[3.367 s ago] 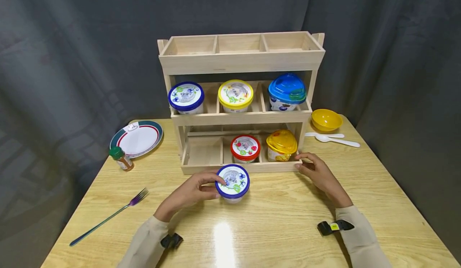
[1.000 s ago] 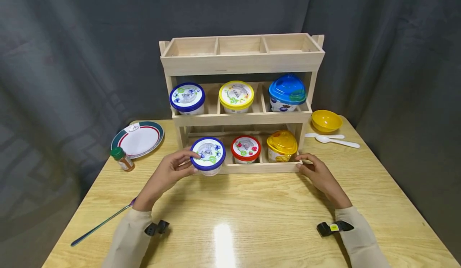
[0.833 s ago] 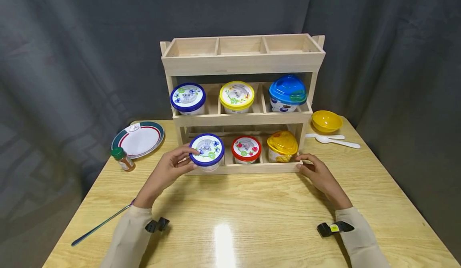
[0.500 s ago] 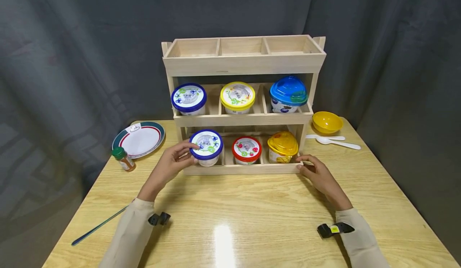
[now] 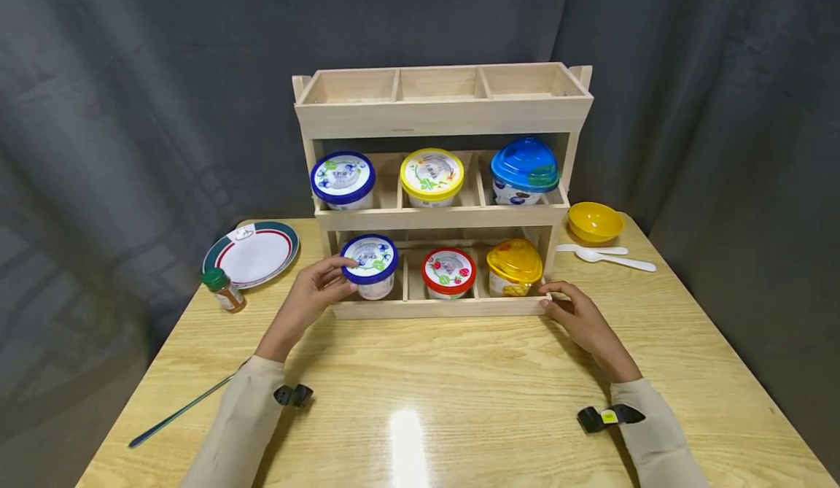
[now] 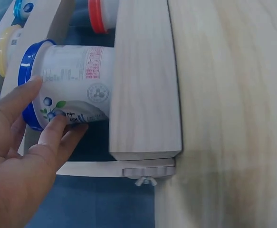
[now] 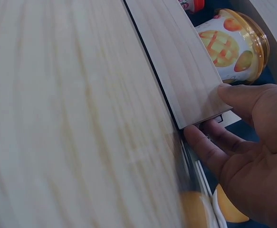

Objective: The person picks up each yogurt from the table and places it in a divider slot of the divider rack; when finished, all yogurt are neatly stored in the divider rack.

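Note:
My left hand [image 5: 308, 300] grips a white tub [image 5: 375, 288] with a blue lid and blueberry pictures. It stands in the lower tier's left compartment of a wooden shelf [image 5: 440, 308]. In the left wrist view, fingers touch the lid and side of the tub [image 6: 71, 76], and the front board hides its base. My right hand [image 5: 582, 320] pinches the right end of that board [image 7: 176, 71], thumb on one side and fingers on the other. Beside the held tub are a red-lidded tub [image 5: 449, 273] and a yellow dome-lidded tub [image 5: 515, 267].
On the middle tier sit another blue-lidded tub [image 5: 343, 179], a yellow-lidded tub [image 5: 432, 176] and a blue dome-lidded tub [image 5: 524, 168]. A plate [image 5: 256, 254], spice jar [image 5: 224, 291] and long fork [image 5: 180, 411] lie left. A yellow bowl [image 5: 596, 222] and white spoon [image 5: 613, 257] lie right.
My left hand has carried the blue-lidded tub from the table in front of the shelf, leftward and back over the front board into the lower left compartment. The right hand has stayed put.

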